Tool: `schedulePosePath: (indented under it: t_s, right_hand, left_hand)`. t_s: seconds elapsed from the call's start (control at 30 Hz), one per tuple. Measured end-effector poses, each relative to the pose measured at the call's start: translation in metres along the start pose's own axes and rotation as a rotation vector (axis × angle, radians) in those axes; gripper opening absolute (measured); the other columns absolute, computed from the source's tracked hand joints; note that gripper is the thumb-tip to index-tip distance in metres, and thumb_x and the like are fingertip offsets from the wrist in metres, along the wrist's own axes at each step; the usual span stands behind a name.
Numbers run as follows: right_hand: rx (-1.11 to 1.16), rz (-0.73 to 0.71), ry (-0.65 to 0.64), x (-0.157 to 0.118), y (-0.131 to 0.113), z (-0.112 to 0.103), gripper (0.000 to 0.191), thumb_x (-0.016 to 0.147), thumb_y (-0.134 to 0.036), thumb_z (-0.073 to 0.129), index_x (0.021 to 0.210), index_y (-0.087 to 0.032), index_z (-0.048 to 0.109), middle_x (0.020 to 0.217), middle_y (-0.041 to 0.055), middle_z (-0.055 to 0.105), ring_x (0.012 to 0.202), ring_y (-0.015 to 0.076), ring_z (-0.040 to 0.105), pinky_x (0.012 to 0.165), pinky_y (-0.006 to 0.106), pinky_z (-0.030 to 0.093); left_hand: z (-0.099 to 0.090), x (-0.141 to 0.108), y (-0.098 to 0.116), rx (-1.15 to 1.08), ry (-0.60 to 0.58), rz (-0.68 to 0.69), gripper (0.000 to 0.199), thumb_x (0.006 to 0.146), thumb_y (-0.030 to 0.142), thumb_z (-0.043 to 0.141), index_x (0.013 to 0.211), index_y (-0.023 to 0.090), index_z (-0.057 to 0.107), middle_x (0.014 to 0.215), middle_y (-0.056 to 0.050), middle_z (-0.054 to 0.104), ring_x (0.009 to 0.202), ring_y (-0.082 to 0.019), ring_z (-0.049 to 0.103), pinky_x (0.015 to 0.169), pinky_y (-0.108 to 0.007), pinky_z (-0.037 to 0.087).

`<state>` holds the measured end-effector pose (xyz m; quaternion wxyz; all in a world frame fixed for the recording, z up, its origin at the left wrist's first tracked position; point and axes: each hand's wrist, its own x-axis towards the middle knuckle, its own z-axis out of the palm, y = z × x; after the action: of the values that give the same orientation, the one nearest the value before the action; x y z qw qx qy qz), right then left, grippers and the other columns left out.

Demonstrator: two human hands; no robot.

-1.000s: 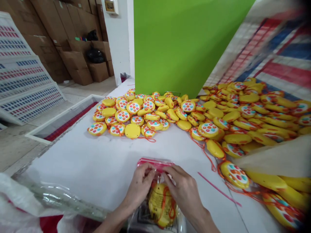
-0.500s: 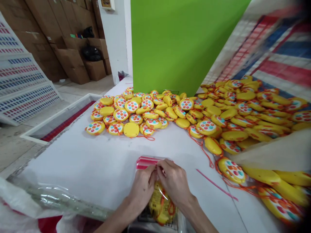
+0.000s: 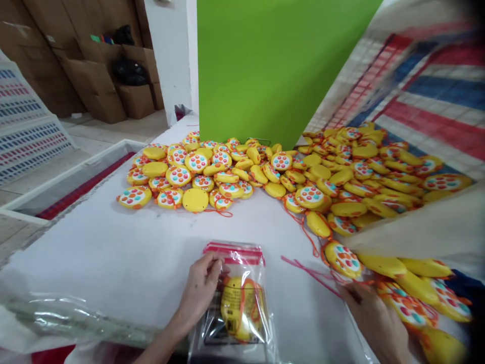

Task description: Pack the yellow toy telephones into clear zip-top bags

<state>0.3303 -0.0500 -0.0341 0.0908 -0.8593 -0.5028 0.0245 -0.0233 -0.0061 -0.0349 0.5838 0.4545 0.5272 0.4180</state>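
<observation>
Fingers of the left hand [image 3: 199, 289] now pinch the clear bag [image 3: 237, 303] alone, just under its red strip, the yellow toy [image 3: 237, 314] inside beside them. The right hand [image 3: 373, 316] has left the bag — its fingers reach, loosely spread, for the toy pile [image 3: 341, 182], so this bag looks closed.

White table [image 3: 125, 253], yellow toys [image 3: 303, 177], bag [image 3: 237, 303]

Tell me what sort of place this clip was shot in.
Probably a small toy-packing workshop or warehouse. Yellow toys lie heaped on the table, the left hand holds one in a clear bag, and cartons are stacked behind.
</observation>
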Motion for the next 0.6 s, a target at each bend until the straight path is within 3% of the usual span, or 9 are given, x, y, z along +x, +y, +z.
schedulePosePath:
  t_s: [0.07, 0.17, 0.33, 0.43, 0.6]
  right_hand:
    - [0.118, -0.107, -0.033, -0.012, -0.015, -0.006, 0.028, 0.071, -0.049, 0.048, 0.067, -0.025, 0.061, 0.066, 0.0059, 0.067, 0.057, 0.0242, 0.061, 0.052, 0.033, 0.042]
    - [0.440, -0.234, -0.107, -0.025, -0.063, -0.009, 0.026, 0.072, -0.042, 0.050, 0.081, -0.022, 0.065, 0.075, 0.0049, 0.068, 0.061, 0.0192, 0.061, 0.059, 0.031, 0.047]
    - [0.814, -0.280, -0.519, -0.026, -0.135, 0.003, 0.023, 0.067, -0.037, 0.062, 0.077, -0.017, 0.067, 0.063, 0.0008, 0.063, 0.057, 0.0140, 0.055, 0.053, 0.025, 0.043]
    - [0.920, -0.239, -0.615, -0.023, -0.149, 0.013, 0.022, 0.065, -0.035, 0.064, 0.074, -0.014, 0.065, 0.055, -0.0025, 0.056, 0.049, 0.0093, 0.045, 0.042, 0.021, 0.032]
    - [0.991, -0.224, -0.668, -0.021, -0.146, 0.019, 0.018, 0.067, -0.032, 0.062, 0.068, -0.014, 0.059, 0.051, -0.0065, 0.046, 0.043, 0.0052, 0.035, 0.039, 0.019, 0.024]
  left_hand:
    - [0.000, -0.001, 0.004, -0.006, 0.005, -0.017, 0.023, 0.082, 0.039, 0.050, 0.078, 0.017, 0.056, 0.074, -0.004, 0.064, 0.067, -0.018, 0.062, 0.061, -0.028, 0.050]
    - [0.001, -0.001, 0.007, 0.004, 0.022, -0.016, 0.021, 0.080, 0.037, 0.053, 0.076, 0.017, 0.056, 0.071, -0.003, 0.064, 0.067, -0.017, 0.062, 0.060, -0.026, 0.049]
    - [0.001, -0.001, 0.004, -0.007, 0.029, -0.017, 0.020, 0.079, 0.036, 0.053, 0.077, 0.016, 0.057, 0.072, -0.004, 0.066, 0.062, -0.015, 0.061, 0.058, -0.026, 0.049]
    - [0.001, 0.000, 0.002, -0.024, 0.035, -0.009, 0.019, 0.079, 0.035, 0.053, 0.078, 0.016, 0.056, 0.073, -0.004, 0.066, 0.066, -0.016, 0.063, 0.060, -0.027, 0.050]
    - [-0.001, 0.000, 0.002, -0.014, 0.025, -0.021, 0.020, 0.081, 0.036, 0.052, 0.079, 0.017, 0.055, 0.071, -0.003, 0.063, 0.066, -0.017, 0.062, 0.057, -0.025, 0.049]
